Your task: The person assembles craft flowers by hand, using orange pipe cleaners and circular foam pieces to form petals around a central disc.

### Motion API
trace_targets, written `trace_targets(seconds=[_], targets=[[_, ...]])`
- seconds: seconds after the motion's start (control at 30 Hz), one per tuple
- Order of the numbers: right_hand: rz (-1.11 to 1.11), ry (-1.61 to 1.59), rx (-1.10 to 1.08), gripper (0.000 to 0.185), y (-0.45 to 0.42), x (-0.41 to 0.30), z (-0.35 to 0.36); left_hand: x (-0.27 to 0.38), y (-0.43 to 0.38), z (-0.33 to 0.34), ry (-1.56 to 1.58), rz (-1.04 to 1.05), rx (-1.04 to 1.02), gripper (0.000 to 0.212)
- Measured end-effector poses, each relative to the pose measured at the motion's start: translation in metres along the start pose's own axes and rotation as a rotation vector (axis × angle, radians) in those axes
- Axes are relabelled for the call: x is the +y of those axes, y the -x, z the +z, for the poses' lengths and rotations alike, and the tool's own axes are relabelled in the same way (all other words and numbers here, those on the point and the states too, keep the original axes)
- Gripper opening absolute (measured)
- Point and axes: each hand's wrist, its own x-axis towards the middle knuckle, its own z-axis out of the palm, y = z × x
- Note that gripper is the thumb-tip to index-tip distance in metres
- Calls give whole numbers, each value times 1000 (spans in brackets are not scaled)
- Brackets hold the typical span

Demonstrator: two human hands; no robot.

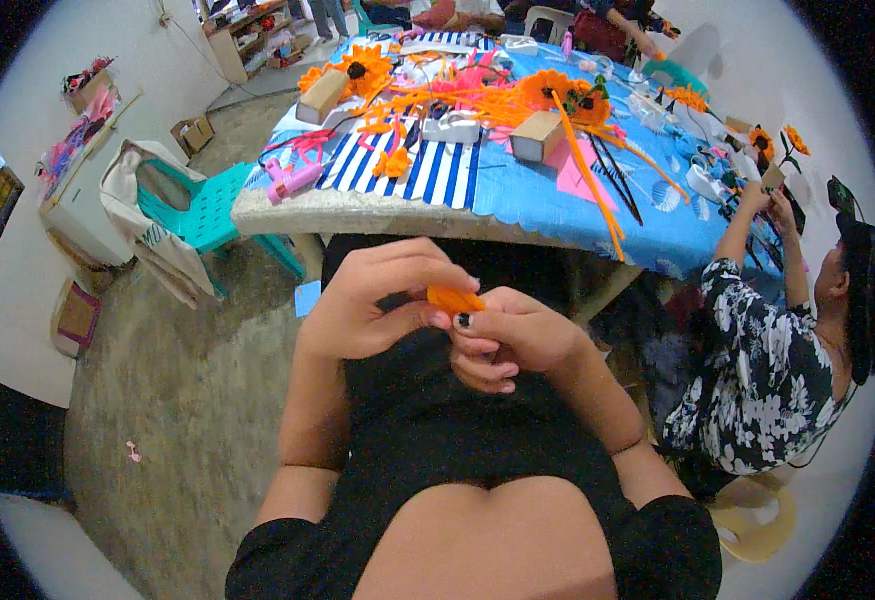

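Over my lap, a small fuzzy orange piece (454, 299), apparently bent chenille stem, is pinched between my two hands. My left hand (377, 300) holds it from the left, with the thumb below and the index finger curving over its top. From the right, my right hand (520, 330) grips its lower end with thumb and fingers, the other fingers curled beneath. Part of the piece is hidden by the fingers. Both hands are just short of the near edge of the table (407, 215).
Orange chenille stems (587, 172), an orange flower (358, 71), a pink glue gun (292, 180), a white tape dispenser (451, 127) and a brown block (536, 136) lie on the table. A green plastic chair (212, 202) stands left. A person (767, 375) works close at right.
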Motion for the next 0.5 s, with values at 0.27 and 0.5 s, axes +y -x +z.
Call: trace_targets(seconds=[0.27,0.5], targets=[[-22,-65,-163,22,-2,5,1,12,5,0,-77,20,25,27],[-36,31,-212,24,2,10,-1,16,9,-2,-38,-87,-32,26]])
